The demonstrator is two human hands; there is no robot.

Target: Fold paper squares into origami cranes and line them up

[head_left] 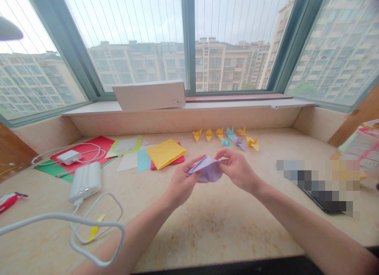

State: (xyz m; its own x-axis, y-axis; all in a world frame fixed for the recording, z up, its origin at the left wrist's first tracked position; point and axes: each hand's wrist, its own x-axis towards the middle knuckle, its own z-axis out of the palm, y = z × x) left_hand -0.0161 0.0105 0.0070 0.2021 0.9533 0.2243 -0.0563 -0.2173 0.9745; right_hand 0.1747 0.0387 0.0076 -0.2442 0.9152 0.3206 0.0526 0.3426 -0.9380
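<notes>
In the head view the left hand (181, 184) and the right hand (237, 168) were each closed in a pinch on a folded purple paper (207, 170), held above the bench (207, 227). Their fingers hid its ends. A blurred patch (318, 184) covered things at the right. Bare bench lay under the hands, paper birds (226, 137) stood near the back wall, and a cable (59, 216) ran off the left edge
</notes>
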